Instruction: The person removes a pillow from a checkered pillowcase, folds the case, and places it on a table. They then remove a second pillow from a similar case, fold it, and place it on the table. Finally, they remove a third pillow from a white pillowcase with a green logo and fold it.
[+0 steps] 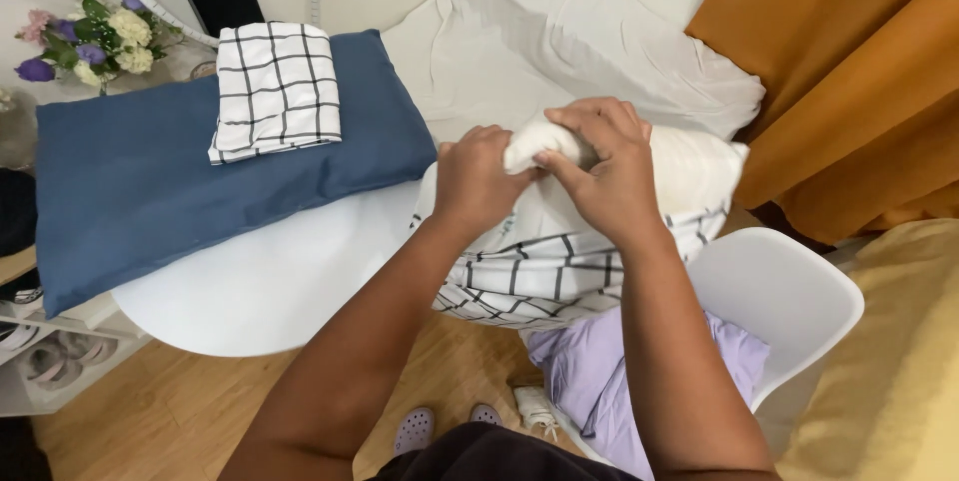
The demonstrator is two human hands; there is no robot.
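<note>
A round white table carries a large blue fabric pillow lying flat on its left side, with a folded white cloth with a black grid pattern resting on top of it; rumpled white sheeting lies behind, an orange curtain hangs on the right, and a white plastic chair draped with lilac cloth stands below. At the table's near edge, partly overhanging it, sits a soft white pillow half-sheathed in a white pillowcase with black grid lines. The left hand grips the pillow's bunched corner, fingers curled tight together on the fabric. The right hand pinches the same bunched end, thumb and fingers closed on it. The pillow looks light, soft and easily squashed, likely to spring back when released; the case appears thin and limp, apt to slide off smooth stuffing. The best hold seems the corners, gathered firmly, with the case's open hem taken alongside. A small bunch of artificial flowers sits at far left.
</note>
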